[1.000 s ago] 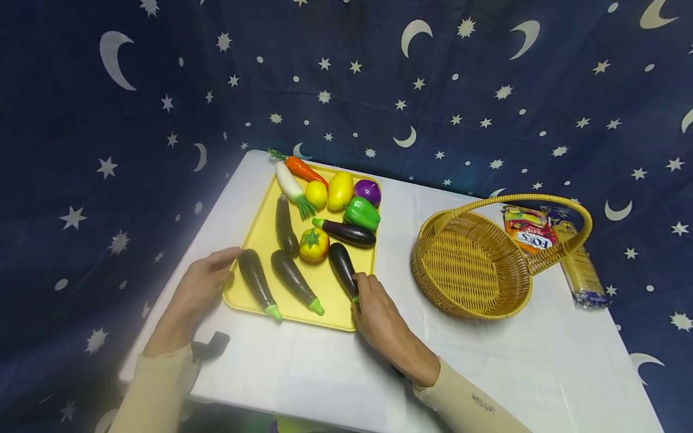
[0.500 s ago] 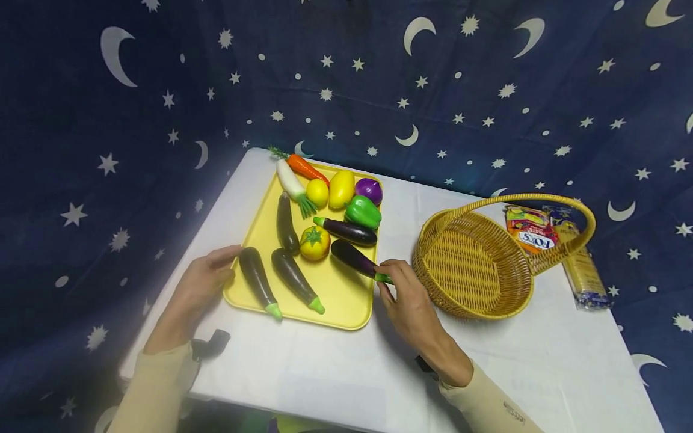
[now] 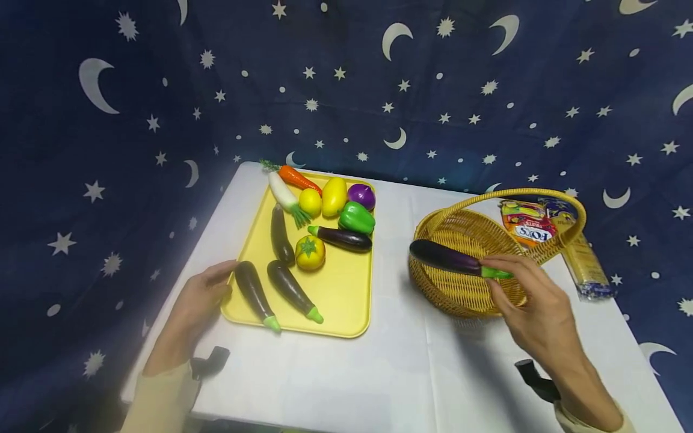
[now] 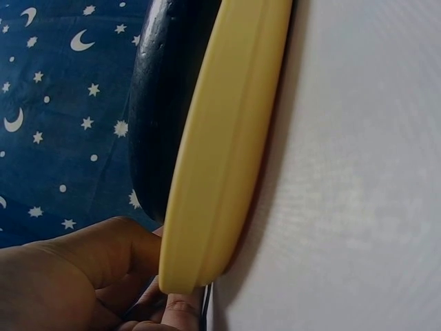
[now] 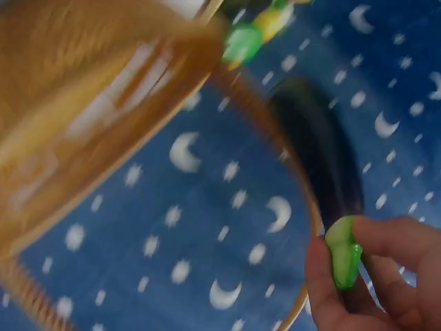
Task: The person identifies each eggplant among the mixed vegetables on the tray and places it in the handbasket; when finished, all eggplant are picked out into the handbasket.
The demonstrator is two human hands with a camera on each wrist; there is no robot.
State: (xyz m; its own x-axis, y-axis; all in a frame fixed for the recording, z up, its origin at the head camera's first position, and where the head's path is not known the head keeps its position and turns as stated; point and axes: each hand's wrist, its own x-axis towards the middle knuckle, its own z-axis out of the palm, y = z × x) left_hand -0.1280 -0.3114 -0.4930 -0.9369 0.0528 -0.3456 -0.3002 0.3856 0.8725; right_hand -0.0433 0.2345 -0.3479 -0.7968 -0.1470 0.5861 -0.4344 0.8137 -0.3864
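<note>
In the head view, my right hand (image 3: 541, 310) pinches an eggplant (image 3: 445, 256) by its green stem above the wicker basket (image 3: 441, 294). The right wrist view shows thumb and fingers on that stem (image 5: 342, 252), with the dark body blurred. My left hand (image 3: 197, 304) holds the near left corner of the yellow tray (image 3: 343, 300); in the left wrist view the thumb lies at the rim and fingers reach beneath. Beside that hand lies one eggplant (image 3: 253, 291). Farther in are more eggplants, including one (image 3: 292, 290) near the front and one (image 3: 346, 239) by the green pepper.
Also on the tray are a tomato (image 3: 310, 252), green bell pepper (image 3: 357, 218), purple onion-like piece (image 3: 361, 196), mango (image 3: 334, 197), lemon (image 3: 310, 202), white radish (image 3: 283, 192) and carrot (image 3: 298, 178). Behind the basket's tall handle lie a Fox's bag (image 3: 527, 222) and a yellow packet (image 3: 587, 267).
My right hand has lifted the eggplant off the tray's right side and carried it rightward over the basket. My left hand stays at the tray corner. The head view has shifted slightly.
</note>
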